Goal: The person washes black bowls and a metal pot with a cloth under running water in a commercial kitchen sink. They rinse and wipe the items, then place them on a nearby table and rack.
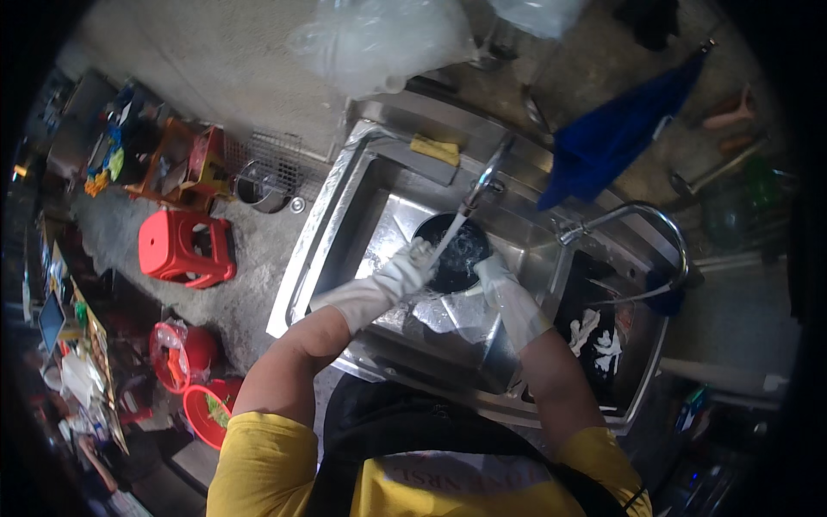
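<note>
A round black pan or bowl (pixel 446 278) sits in the left basin of a stainless steel sink (pixel 533 284). Water runs into it from a chrome faucet (pixel 481 189), and the water inside is stirred up. My left hand (pixel 413 265), in a white rubber glove, is at the pan's left rim beside the stream. Its fingers are curled; whether they grip anything is unclear. My right hand (pixel 496 278), gloved alike, holds the pan's right rim, its fingertips partly hidden.
A yellow sponge (pixel 435 150) lies on the sink's back ledge. A second faucet (pixel 678 239) runs into the right basin, which holds dark items and white scraps. A blue cloth (pixel 607 139) hangs behind. Left on the floor stand a red stool (pixel 184 249) and red buckets (pixel 210 352).
</note>
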A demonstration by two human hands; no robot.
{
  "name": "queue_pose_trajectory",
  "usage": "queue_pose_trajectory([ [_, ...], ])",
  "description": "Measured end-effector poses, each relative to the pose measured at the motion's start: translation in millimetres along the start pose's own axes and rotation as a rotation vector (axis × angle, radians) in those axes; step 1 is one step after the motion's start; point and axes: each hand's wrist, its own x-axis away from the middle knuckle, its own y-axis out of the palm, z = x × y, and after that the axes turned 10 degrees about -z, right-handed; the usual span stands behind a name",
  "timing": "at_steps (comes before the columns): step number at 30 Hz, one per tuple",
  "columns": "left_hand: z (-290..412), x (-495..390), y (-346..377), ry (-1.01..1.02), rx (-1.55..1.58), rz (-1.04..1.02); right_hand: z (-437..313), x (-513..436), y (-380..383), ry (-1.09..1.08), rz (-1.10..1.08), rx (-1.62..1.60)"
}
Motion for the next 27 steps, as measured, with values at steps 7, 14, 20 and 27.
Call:
queue_pose_trajectory([
  [7,15.5,-17.3,-5.9,0.109,-0.424,0.144,-15.3,11.7,-21.2,0.008,-0.007,0.461],
  [14,-34.7,50.1,-132.6,0.333,0.394,-0.257,-46.8,2.4,-59.3,0.407,-0.556,0.325],
  [20,-76.2,35.9,-115.9,-0.267,2.339,0.098,28.2,21.7,-19.4,0.103,-0.895,-0.653],
  [27,-4.5,14.1,-63.9,-0.883,1.410,0.546,20.1,12.7,62.4,0.116,0.286,-0.290],
])
